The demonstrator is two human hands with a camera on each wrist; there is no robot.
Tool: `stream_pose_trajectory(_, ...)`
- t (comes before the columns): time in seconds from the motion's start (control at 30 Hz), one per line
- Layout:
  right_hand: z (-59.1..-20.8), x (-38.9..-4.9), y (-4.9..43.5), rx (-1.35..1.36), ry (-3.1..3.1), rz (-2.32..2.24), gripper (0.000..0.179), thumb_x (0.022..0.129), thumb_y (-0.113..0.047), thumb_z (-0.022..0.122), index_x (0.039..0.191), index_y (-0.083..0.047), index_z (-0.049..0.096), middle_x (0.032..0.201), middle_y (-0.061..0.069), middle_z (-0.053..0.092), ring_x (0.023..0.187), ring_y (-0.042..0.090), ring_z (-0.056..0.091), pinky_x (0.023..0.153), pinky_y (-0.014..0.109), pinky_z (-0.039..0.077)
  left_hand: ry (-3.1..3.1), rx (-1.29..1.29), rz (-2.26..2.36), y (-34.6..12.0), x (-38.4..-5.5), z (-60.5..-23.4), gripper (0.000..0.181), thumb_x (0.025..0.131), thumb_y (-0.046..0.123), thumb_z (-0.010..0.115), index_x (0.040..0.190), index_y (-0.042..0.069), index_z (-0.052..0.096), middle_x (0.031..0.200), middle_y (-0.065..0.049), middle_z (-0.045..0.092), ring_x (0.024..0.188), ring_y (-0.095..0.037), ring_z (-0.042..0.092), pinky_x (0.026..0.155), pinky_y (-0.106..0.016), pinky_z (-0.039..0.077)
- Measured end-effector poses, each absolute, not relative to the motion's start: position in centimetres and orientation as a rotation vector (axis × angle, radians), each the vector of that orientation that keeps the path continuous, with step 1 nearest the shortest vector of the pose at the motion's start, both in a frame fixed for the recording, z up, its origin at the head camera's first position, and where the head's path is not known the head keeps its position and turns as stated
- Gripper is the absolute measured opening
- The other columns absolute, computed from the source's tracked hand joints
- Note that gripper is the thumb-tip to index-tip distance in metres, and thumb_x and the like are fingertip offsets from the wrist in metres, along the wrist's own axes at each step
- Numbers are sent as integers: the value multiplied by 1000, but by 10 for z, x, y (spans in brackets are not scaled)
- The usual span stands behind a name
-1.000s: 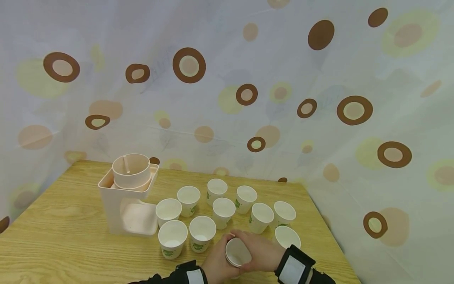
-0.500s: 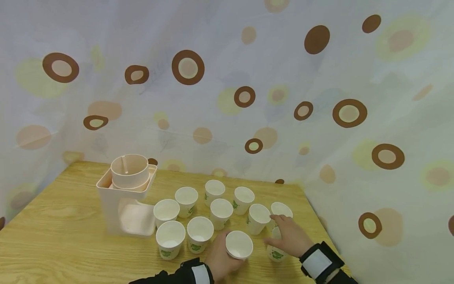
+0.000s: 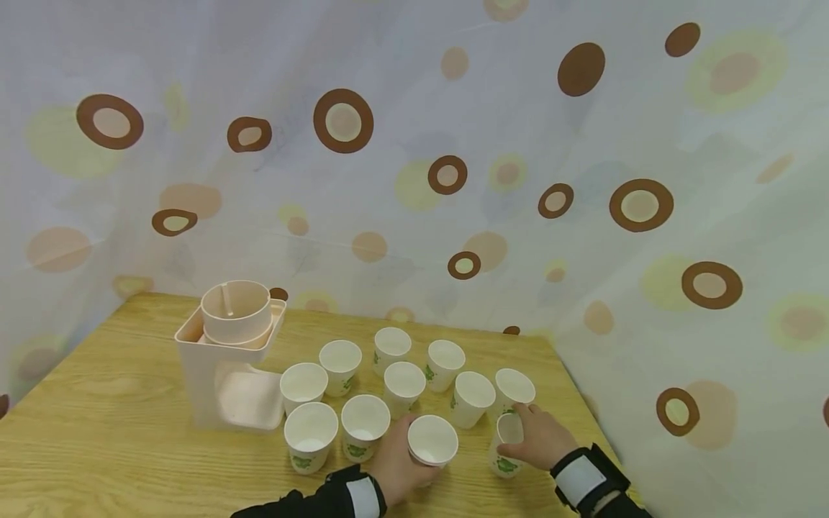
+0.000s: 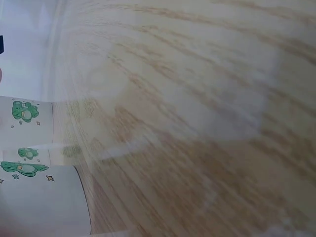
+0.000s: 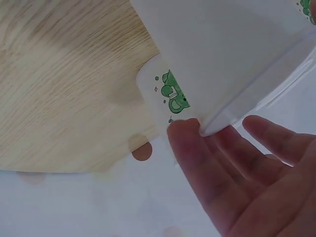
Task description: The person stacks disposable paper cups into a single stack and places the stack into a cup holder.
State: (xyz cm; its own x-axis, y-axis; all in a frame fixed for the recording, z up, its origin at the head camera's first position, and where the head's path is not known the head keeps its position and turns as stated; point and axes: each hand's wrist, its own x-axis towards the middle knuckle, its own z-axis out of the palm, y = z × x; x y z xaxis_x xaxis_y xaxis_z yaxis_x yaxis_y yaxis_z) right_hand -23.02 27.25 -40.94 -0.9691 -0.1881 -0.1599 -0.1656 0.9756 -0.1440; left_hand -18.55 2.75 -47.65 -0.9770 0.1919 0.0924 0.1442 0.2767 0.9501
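Paper cups (image 3: 365, 421), white with green prints, gathered from the centre of the head view towards its lower right, open tops facing up, on a light wood-grain worktop (image 3: 116, 396). At lower centre, left-hand cup (image 3: 432, 439) held in the left hand (image 3: 396, 466), grip curled round its side. Farther right, right-hand cup (image 3: 509, 430) held in the right hand (image 3: 545, 439), grip narrow, thumb in front and fingers on the far side. At lower right of the right wrist view, fingers (image 5: 187, 136) at the cup's rim, another printed cup (image 5: 153, 81) partly hidden behind. At lower left of the left wrist view, printed cup walls. Nine more cups in the head view, above and left of the held pair. At left, a pale pink container (image 3: 202, 392) with a round vessel (image 3: 236, 329) in its top and a scoop-like part (image 3: 252, 403) in front, just beside the leftmost cups. Across the upper frame, a pale backdrop (image 3: 388, 57) with brown rings. On both wrists, black wristbands (image 3: 581, 478) with white panels.
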Motion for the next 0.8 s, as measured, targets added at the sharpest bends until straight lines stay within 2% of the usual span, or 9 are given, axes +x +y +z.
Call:
stream_pose_trajectory(0.27, -397, -226, 260, -291, 2949, -216, 73, 70, -44, 77, 122, 2, 53, 114, 25, 58, 99, 39, 59, 79, 51, 49, 2469, 332, 1834, 28, -186, -477, 72, 63, 11, 84, 123, -4, 46, 114, -15, 58, 106, -31, 56, 89, -48, 46)
stream_pose_trajectory(0.5, -381, -218, 244, -366, 3001, -259, 67, 69, -42, 77, 118, -1, 57, 106, 18, 60, 89, 30, 61, 72, 46, 51, 2471, 324, 1833, 28, -185, -476, 73, 62, 10, 83, 123, -5, 45, 115, -16, 57, 106, -32, 56, 88, -49, 46)
stream_pose_trajectory(0.8, -346, -206, 214, -560, 3091, -315, 58, 72, -41, 75, 115, -4, 60, 110, 15, 60, 100, 30, 58, 82, 45, 50, 2524, 285, 1849, 32, -184, -480, 75, 58, 8, 83, 121, -5, 43, 112, -16, 57, 103, -30, 57, 86, -46, 47)
